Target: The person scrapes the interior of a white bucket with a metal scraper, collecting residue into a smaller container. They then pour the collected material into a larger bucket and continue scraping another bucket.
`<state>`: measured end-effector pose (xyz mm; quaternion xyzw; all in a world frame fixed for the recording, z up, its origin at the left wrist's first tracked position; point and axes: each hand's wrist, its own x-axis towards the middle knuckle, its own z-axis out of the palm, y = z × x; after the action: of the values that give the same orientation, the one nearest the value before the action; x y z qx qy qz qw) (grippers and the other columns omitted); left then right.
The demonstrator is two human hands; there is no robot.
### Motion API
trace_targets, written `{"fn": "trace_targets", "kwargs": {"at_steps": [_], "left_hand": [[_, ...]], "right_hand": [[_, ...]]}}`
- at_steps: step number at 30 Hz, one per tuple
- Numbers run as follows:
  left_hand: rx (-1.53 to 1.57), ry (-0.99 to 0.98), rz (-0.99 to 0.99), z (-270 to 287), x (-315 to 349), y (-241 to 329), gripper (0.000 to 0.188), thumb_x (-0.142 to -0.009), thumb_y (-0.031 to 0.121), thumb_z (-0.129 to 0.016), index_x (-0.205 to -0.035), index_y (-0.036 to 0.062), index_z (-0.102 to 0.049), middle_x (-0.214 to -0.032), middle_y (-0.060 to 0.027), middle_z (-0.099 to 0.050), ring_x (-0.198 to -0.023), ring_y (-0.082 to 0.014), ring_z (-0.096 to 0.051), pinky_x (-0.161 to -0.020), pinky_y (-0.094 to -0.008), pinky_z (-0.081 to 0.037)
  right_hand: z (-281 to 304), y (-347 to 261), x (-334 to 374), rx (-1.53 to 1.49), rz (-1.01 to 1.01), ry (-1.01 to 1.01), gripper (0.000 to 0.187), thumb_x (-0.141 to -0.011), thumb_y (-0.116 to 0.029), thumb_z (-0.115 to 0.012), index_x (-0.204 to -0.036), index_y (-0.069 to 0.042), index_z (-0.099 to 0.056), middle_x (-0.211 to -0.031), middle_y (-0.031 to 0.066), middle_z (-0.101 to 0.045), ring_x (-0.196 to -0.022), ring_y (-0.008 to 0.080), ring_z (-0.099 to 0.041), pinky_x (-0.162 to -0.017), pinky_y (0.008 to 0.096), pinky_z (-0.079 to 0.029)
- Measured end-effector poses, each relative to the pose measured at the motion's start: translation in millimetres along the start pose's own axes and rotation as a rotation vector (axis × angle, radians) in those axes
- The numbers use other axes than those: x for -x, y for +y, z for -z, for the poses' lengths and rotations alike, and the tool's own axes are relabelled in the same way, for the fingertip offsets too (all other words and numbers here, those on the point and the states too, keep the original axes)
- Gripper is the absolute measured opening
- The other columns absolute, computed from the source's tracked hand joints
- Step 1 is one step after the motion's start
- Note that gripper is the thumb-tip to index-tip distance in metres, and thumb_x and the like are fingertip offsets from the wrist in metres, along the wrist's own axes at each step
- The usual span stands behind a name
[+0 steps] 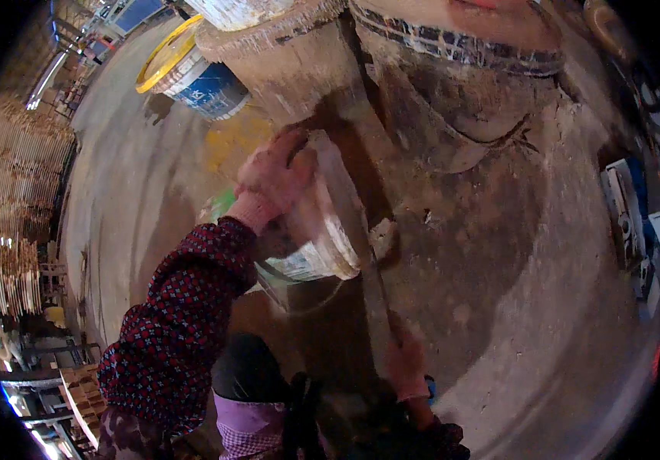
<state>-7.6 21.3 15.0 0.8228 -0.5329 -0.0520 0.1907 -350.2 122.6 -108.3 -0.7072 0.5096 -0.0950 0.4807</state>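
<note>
Head view. Bucket (320, 247): white, tilted, on the floor (460, 268) before you. Left hand (274, 175): laid over its upper side, apparently steadying it; fingertips obscured, grip cannot be told. Right hand (406, 362): closed round a stick's (376, 295) near end, presumably for reach along the rim.

Yellow-rimmed bucket (195, 75), stacked boards (23, 178)

Pretty grubby workshop floor, ngl
The brownish-grey floor (529, 345) was scuffed with dark stains, tall piles of thin boards (23, 176) sat off to the left, and bright light strips (46, 79) glowed near them.
</note>
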Motion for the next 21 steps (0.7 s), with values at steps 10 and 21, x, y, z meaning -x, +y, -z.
{"fn": "trace_targets", "kwargs": {"at_steps": [10, 21], "left_hand": [[0.011, 0.041, 0.017, -11.6, 11.2, 3.3, 0.049, -0.088, 0.039, -0.047, -0.125, 0.0077, -0.056, -0.130, -0.0153, -0.055, -0.117, -0.0356, -0.054, -0.100, -0.0408, -0.042], [0.009, -0.001, 0.020, -13.8, 4.9, -1.6, 0.048, -0.090, 0.038, -0.046, -0.126, 0.0079, -0.057, -0.132, -0.0162, -0.053, -0.120, -0.0327, -0.053, -0.100, -0.0402, -0.042]], "right_hand": [[-26.7, -5.3, -34.0, -0.519, -0.284, -0.053, 0.038, -0.094, -0.016, -0.053, -0.131, -0.010, -0.057, -0.090, 0.0045, -0.064, -0.078, 0.0087, -0.057, -0.066, 0.0293, -0.048], [48.9, -16.2, -30.3, 0.268, -0.063, -0.206, 0.037, -0.093, -0.020, -0.051, -0.130, -0.013, -0.056, -0.105, 0.0236, -0.064, -0.094, 0.0384, -0.064, -0.075, 0.0449, -0.052]]}}
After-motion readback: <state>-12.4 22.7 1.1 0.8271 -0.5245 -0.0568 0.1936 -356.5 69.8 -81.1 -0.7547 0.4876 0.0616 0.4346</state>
